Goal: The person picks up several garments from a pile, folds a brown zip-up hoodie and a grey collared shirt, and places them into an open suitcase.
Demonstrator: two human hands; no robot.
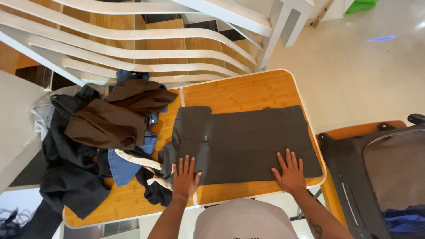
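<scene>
Charcoal-grey cloth, a folded garment (252,144) of plain woven fabric, lies spread flat across the right half of the orange wooden worktop (248,90) with its white rim. Both hands rest on the garment's near edge, palms down and fingers spread, gripping nothing. The left hand (185,177) presses the garment's left end, where the cloth is doubled over into a narrower, thicker panel, and its heel sits partly on bare wood. The right hand (291,170) lies flat near the garment's right near corner, well apart from the left, with the broad smooth stretch of cloth between them.

The garment forms a rough rectangle, its far edge straight and its right side slanting slightly outward toward the near corner. A small green tag (206,138) shows at the seam where the folded panel meets the flat part. The surface looks mostly smooth, with faint creases.

To the left of it, touching its folded end, sits a heap of unfolded clothes (106,141): dark brown, blue denim, black and cream pieces, some hanging over the worktop's left edge. A white slatted staircase (146,48) rises beyond the worktop, and an open dark suitcase (380,172) stands on the floor to the right.
</scene>
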